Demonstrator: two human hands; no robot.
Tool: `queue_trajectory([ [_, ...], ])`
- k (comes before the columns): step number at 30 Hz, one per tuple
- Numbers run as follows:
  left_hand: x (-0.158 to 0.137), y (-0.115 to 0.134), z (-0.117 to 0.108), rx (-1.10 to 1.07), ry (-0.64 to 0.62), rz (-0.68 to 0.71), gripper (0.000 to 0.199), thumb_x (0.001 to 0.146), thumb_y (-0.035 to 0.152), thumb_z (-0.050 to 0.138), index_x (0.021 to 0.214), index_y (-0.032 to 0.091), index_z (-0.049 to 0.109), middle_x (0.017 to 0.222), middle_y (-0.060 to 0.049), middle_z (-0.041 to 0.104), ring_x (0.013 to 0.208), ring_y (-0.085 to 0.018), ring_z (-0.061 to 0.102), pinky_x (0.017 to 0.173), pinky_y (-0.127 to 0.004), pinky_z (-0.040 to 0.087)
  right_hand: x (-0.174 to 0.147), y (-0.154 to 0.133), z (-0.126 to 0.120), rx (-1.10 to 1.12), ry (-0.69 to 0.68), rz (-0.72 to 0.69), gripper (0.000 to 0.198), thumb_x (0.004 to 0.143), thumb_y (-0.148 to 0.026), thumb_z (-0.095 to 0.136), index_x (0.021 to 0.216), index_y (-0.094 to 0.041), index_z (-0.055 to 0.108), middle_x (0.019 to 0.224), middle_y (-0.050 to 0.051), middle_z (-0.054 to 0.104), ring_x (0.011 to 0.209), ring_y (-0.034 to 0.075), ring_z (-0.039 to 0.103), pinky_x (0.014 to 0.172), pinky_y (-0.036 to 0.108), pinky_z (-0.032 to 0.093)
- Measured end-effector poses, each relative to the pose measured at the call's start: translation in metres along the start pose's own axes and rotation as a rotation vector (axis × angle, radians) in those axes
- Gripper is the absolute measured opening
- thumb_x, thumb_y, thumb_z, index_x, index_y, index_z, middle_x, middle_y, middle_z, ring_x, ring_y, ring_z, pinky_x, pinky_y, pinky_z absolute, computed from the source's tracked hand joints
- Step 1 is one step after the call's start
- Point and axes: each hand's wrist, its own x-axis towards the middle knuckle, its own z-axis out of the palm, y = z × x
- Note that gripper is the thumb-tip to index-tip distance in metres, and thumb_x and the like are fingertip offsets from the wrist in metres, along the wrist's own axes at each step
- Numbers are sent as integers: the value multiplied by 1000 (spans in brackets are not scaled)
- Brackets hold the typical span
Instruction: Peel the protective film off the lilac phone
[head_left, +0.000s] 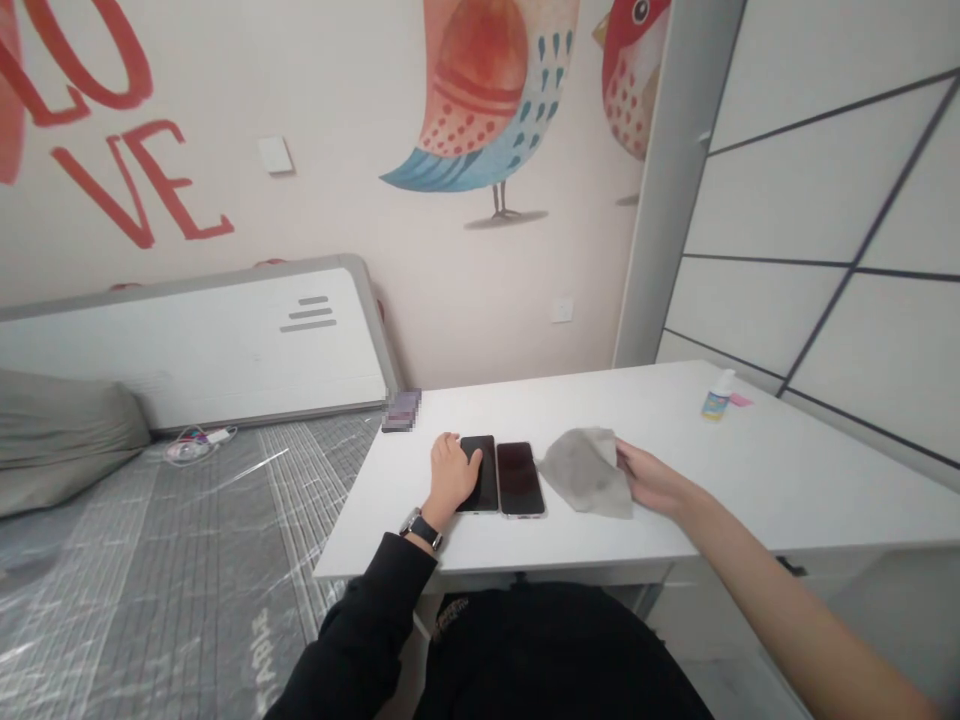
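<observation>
Right now the left hand point(452, 470) lies flat on the left phone point(480, 473), palm down and fingers loose, its grip pressing rather than closing round anything. The right hand point(651, 478) pinches the edge of the grey cloth point(586, 468), which is spread on the worktop point(787, 470) just beside the right phone point(520, 478). Both phones lie side by side, touching, near the front edge of the worktop, so a hard sideways push could slide one towards that edge; the smooth white surface probably offers little hold. A corner of cloth dragged across could also nudge the unheld right phone. Further back stand a small spray bottle point(718, 394) and a dark little box point(401, 411), well apart from the hands. To the left is a bed point(150, 560) with a grey cover and white headboard; behind, a wall point(360, 120) painted with birds and red letters.
</observation>
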Motion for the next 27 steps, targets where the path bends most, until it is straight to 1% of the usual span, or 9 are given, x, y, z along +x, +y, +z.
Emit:
queue_trajectory([
  [3, -17, 17, -16, -39, -12, 97, 53, 101, 30, 55, 149, 8, 46, 164, -27, 37, 156, -42, 30, 124, -68, 28, 15, -35, -29, -254, 127, -4, 28, 100, -37, 69, 120, -18, 67, 121, 8, 70, 101, 22, 71, 87, 42, 61],
  [7, -62, 55, -23, -93, -183, 302, 60, 100, 42, 57, 154, 18, 46, 167, -20, 41, 157, -40, 33, 126, -66, 26, 10, -54, -38, -480, 223, -164, 22, 100, -38, 68, 111, -19, 69, 122, 8, 70, 106, 22, 68, 94, 44, 57],
  [9, -84, 73, -22, -108, -263, 377, 63, 99, 50, 59, 154, 21, 48, 163, -19, 48, 154, -38, 39, 126, -64, 28, -2, -43, -21, -559, 141, -225, 21, 96, -40, 70, 102, -20, 72, 111, 6, 73, 100, 22, 69, 92, 41, 56],
  [13, -115, 92, -16, -65, -323, 415, 78, 90, 57, 69, 153, 15, 49, 162, -24, 46, 153, -44, 39, 123, -70, 32, -24, -3, 25, -669, -161, -222, 29, 87, -48, 71, 92, -21, 79, 85, 4, 78, 73, 21, 71, 74, 34, 57],
  [17, -139, 83, -14, 45, -256, 503, 62, 94, 23, 64, 154, 16, 48, 158, -18, 54, 148, -40, 48, 117, -64, 47, -25, 13, 41, -740, -101, -305, 23, 87, -42, 67, 88, -22, 78, 84, 4, 77, 71, 20, 68, 78, 37, 55],
  [19, -150, 74, -18, 13, -172, 584, 62, 94, 4, 48, 154, 19, 48, 152, -13, 61, 144, -34, 55, 114, -57, 52, -27, 11, 42, -742, -26, -388, 20, 88, -39, 65, 93, -24, 77, 97, 6, 77, 85, 23, 69, 91, 42, 54],
  [21, -160, 67, -26, -137, -69, 611, 65, 94, 0, 41, 153, 24, 50, 147, -9, 66, 138, -27, 62, 114, -50, 54, -35, 6, 46, -723, -22, -460, 18, 87, -38, 67, 96, -25, 77, 108, 7, 75, 105, 27, 67, 104, 46, 49],
  [23, -166, 64, -39, -377, 5, 454, 56, 98, 6, 44, 148, 28, 58, 140, -7, 72, 129, -24, 69, 112, -42, 56, -49, 3, 55, -682, -92, -498, 20, 88, -40, 68, 100, -26, 77, 115, 8, 74, 115, 28, 65, 108, 46, 48],
  [27, -174, 68, -68, -822, -34, -117, 30, 100, 36, 60, 124, 32, 77, 127, -4, 79, 121, -27, 74, 107, -36, 58, -79, -2, 74, -586, -242, -501, 25, 92, -47, 68, 101, -26, 77, 109, 9, 73, 109, 26, 67, 100, 39, 54],
])
